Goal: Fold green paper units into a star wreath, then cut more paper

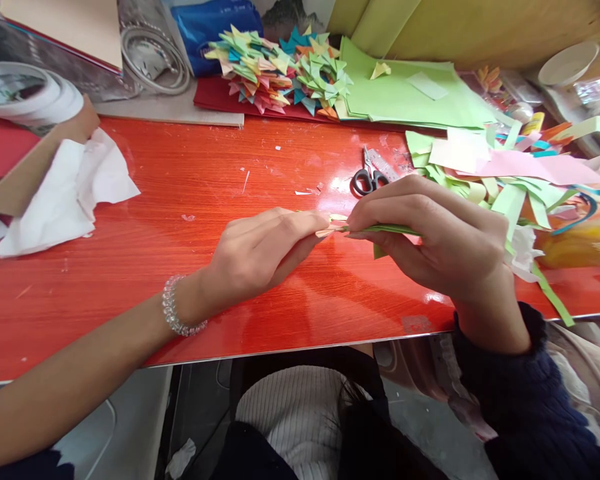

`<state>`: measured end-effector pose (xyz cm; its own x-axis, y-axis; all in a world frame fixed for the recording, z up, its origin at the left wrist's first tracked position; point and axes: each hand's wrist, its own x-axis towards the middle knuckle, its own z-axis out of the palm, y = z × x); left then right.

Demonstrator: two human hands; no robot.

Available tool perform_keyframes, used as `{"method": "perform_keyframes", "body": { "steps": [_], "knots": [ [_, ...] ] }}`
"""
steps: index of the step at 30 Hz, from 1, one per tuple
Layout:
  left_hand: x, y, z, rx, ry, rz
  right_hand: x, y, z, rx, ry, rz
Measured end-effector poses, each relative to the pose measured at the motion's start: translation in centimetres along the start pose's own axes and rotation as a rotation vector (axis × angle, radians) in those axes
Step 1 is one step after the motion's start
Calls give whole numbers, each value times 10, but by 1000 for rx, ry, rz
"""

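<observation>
Paper (393,229), folded and green, spans the gap between 2 hands over the red table (280,293), long axis left to right! Right hand (445,240) pinches it; left hand (253,250) nips the pale left tip (324,234). Scissors (369,169) rest just beyond.

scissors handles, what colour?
The scissors handles are black; best seen in the head view, the only one here.
</observation>
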<state>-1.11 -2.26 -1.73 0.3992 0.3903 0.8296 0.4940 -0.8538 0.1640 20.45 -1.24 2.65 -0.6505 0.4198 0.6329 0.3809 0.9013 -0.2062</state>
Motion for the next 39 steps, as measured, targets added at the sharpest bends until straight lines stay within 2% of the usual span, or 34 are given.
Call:
{"method": "perform_keyframes", "body": {
  "steps": [5,14,22,29,34,39],
  "knots": [
    [0,1,0,4,-2,1,0,1,2,-8,17,-15],
    [1,0,0,36,18,2,-1,2,4,51,24,53],
    [-1,0,1,-1,12,0,1,0,2,16,33,11],
    [0,-2,1,52,9,43,3,1,5,7,73,-27],
    [3,-5,0,113,-7,135,5,-1,6,-29,90,-32],
    [0,-5,1,75,-5,57,5,-1,5,-28,41,-38]
  ]
}}
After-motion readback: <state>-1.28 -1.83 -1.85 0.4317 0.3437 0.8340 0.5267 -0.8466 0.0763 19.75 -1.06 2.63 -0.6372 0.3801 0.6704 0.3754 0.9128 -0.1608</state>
